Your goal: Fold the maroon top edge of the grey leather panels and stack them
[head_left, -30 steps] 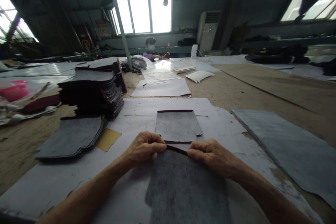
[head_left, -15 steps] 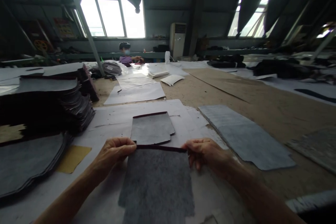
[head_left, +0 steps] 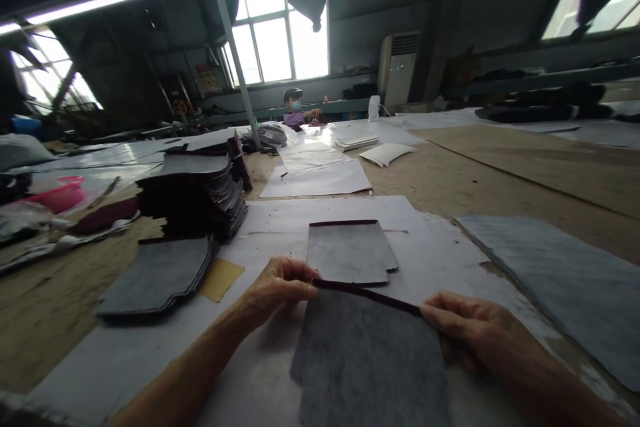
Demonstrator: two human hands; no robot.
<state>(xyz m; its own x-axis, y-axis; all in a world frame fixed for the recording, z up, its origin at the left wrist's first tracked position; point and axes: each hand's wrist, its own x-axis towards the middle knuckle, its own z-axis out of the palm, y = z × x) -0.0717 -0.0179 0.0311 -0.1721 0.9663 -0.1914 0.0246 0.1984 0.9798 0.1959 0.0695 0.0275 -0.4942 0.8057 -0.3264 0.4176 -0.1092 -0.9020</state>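
A grey fabric panel (head_left: 373,353) with a dark maroon folded strip along its top edge hangs between my two hands. My left hand (head_left: 283,283) pinches its upper left corner between thumb and fingers. At the upper right corner my right hand (head_left: 467,323) grips the same edge, a little lower, so the edge slopes down to the right. Just beyond lies a smaller-looking grey piece (head_left: 350,253) with a similar maroon top edge, flat on white paper (head_left: 270,220). The lower end of the held panel runs out of view.
To the left stand a tall stack of dark-edged panels (head_left: 195,193) and a lower pile of grey panels (head_left: 155,273), beside a yellow scrap (head_left: 223,280). Grey sheets (head_left: 555,280) lie at right. A pink basin (head_left: 63,193) sits far left. Another person (head_left: 295,110) works across the table.
The view has swung left, so the scene sits further right. Both hands still hold the panel; its right corner has dropped, tilting the top edge.
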